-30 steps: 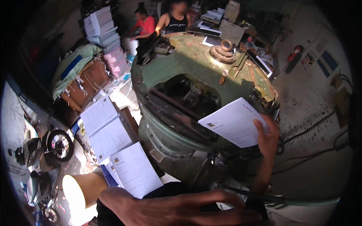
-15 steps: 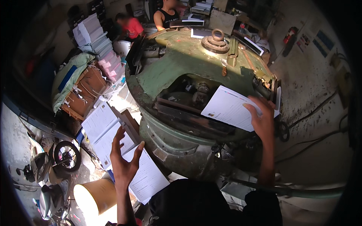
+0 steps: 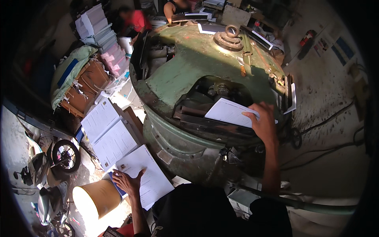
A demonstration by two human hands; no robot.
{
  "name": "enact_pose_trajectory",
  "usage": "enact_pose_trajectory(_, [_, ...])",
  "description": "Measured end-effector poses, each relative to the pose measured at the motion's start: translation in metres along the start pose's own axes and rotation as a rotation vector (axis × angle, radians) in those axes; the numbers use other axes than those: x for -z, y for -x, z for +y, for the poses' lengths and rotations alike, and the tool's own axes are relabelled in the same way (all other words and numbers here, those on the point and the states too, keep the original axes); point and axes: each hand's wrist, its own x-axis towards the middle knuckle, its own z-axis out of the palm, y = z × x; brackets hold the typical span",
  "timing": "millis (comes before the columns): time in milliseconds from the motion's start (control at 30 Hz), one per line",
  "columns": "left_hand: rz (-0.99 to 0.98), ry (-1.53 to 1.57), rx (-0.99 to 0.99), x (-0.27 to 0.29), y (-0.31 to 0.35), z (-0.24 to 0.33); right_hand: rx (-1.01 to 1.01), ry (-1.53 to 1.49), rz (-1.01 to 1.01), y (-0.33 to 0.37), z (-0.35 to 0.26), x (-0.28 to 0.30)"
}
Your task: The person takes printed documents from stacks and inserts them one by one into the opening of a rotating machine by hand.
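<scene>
On the green round machine (image 3: pixel 173 79), my right hand (image 3: pixel 262 122) grips a white book block (image 3: pixel 227 112) of printed pages by its right end. The block stands tilted in the dark slot (image 3: pixel 197 125) at the machine's near rim, its lower edge hidden there. At lower left, my left hand (image 3: pixel 128 182) rests at the left edge of the nearest stack of printed pages (image 3: pixel 152 177), thumb over the paper and fingers spread. Beyond it lie more printed page blocks (image 3: pixel 114 138), overlapping in a row.
A lifting ring (image 3: pixel 232 31) tops the machine, and other blocks sit in slots round its rim. A yellowish drum (image 3: pixel 96 197) stands at lower left, near a motorbike (image 3: pixel 49 173). Tall paper stacks (image 3: pixel 96 29) rise at far left. Two people are at work behind the machine.
My left hand has moved down and left onto the nearest page stack. My right hand has moved slightly left and lower, and the book block now stands more upright in the slot.
</scene>
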Motion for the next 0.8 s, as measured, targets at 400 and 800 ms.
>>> enact_pose_trajectory(400, [-0.030, 0.304, 0.118, 0.008, 0.000, 0.004, -0.230, -0.285, -0.108, 0.021, 0.024, -0.007])
enact_pose_trajectory(800, [0.076, 0.376, 0.116, -0.021, 0.003, -0.006, -0.236, -0.282, -0.142, 0.028, 0.043, -0.002])
